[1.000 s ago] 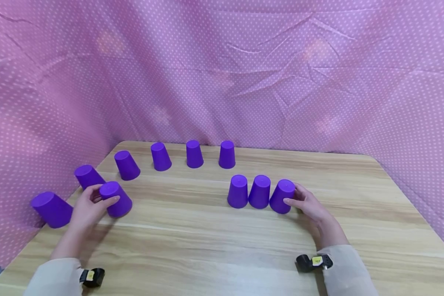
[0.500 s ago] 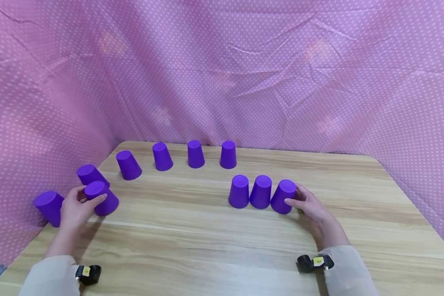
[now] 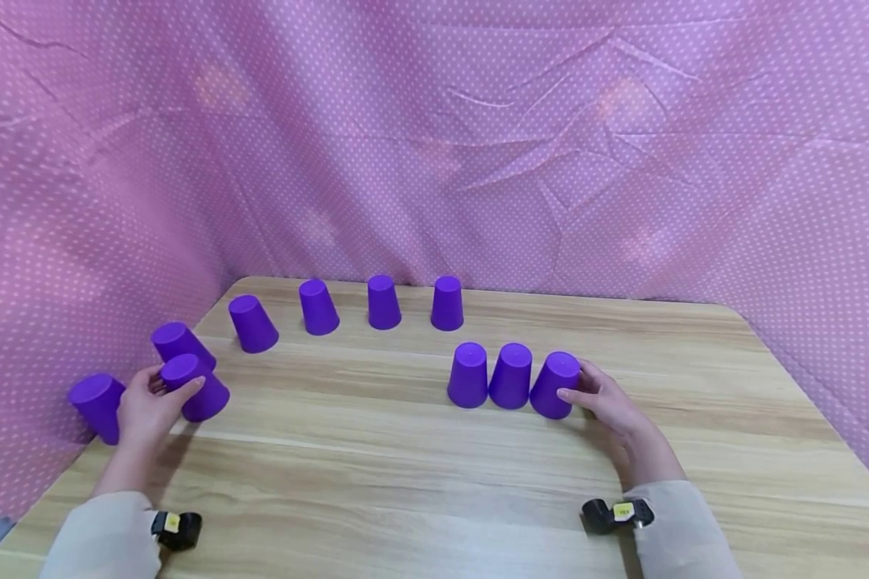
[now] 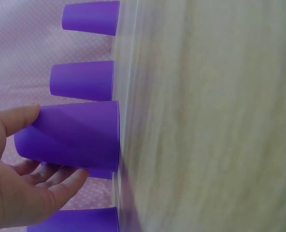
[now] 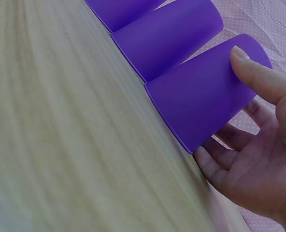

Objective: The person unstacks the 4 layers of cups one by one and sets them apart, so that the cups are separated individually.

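Note:
Upside-down purple plastic cups stand on the wooden table. On the left, my left hand (image 3: pixel 143 412) holds one cup (image 3: pixel 201 396) between thumb and fingers. In the left wrist view, that cup (image 4: pixel 70 133) has its rim right at the tabletop. Over on the right, my right hand (image 3: pixel 610 408) grips the rightmost cup (image 3: pixel 552 392) of a close row of three. The right wrist view has the thumb on one side of this cup (image 5: pixel 201 92) and the fingers around the other. Its two neighbours, a middle cup (image 3: pixel 510 378) and a left cup (image 3: pixel 467 378), stand beside it.
Behind, a curved line of cups runs from a near-left cup (image 3: pixel 97 406), partly hidden by my left hand, past another cup (image 3: pixel 181 346) to a back cup (image 3: pixel 446 305). Pink dotted cloth (image 3: pixel 434 145) hangs around the table (image 3: pixel 376 482).
My left hand has shifted left with its cup, closer to the cups at the left edge, and has almost stopped. My right hand and the row of three have stayed in place.

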The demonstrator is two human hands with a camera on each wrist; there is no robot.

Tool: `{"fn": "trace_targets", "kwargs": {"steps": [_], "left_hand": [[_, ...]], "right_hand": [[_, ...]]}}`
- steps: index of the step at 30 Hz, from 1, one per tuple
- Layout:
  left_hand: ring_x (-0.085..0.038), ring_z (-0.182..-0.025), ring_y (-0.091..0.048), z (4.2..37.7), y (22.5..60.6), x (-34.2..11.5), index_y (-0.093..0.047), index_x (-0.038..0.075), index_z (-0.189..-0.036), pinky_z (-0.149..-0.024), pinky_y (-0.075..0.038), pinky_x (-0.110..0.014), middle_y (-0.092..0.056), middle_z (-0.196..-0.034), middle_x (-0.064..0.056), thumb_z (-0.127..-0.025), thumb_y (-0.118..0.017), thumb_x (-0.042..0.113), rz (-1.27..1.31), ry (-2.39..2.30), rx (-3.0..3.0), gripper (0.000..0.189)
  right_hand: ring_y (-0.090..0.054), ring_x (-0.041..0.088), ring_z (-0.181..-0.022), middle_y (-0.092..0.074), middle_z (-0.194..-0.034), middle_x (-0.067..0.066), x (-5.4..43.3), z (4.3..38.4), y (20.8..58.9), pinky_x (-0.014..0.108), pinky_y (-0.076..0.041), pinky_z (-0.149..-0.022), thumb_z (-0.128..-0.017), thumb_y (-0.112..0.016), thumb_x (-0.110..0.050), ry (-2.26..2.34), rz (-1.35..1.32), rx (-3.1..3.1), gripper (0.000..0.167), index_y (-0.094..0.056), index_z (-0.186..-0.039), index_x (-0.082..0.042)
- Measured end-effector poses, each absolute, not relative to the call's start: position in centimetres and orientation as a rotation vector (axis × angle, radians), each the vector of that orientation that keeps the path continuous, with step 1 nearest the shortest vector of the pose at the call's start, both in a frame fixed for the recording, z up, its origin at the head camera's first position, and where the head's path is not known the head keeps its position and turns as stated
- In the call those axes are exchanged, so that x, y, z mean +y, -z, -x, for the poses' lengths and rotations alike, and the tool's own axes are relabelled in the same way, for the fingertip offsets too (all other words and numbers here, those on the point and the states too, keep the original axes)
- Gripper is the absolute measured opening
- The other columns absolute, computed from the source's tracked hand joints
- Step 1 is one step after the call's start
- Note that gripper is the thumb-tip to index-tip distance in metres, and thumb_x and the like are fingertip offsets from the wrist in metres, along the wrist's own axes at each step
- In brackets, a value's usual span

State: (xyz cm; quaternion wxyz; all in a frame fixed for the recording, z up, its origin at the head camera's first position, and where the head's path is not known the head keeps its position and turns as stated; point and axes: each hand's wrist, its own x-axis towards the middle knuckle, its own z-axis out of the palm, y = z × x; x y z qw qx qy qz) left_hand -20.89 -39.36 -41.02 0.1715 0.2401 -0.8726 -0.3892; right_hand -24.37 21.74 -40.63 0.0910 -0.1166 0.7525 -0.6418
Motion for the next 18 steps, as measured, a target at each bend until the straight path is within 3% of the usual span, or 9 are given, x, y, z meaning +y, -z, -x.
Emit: {"fn": "trace_targets", "kwargs": {"steps": [12,18], "left_hand": [[-0.039,-0.113,-0.035,22.7,43.7,-42.4,-0.017,0.006,-0.137,-0.090,-0.032,-0.049,-0.031,-0.132,-0.021,-0.065,-0.065,0.055,-0.568,1.174,-2.432,0.099],[-0.034,-0.118,-0.030,21.5,40.4,-41.3,-0.010,0.009,-0.138,-0.095,-0.029,-0.044,-0.024,-0.136,-0.019,-0.067,-0.064,0.051,-0.584,1.220,-2.412,0.099]], "right_hand": [[-0.034,0.035,-0.114,-0.037,-0.124,0.026,22.0,24.6,41.0,0.048,-0.022,-0.097,-0.078,-0.062,-0.014,1.883,0.360,2.249,0.066,-0.026,-0.131,0.002],[-0.032,0.036,-0.115,-0.037,-0.125,0.027,22.0,24.6,41.0,0.048,-0.021,-0.097,-0.078,-0.062,-0.013,1.886,0.343,2.259,0.065,-0.027,-0.131,0.002]]}}
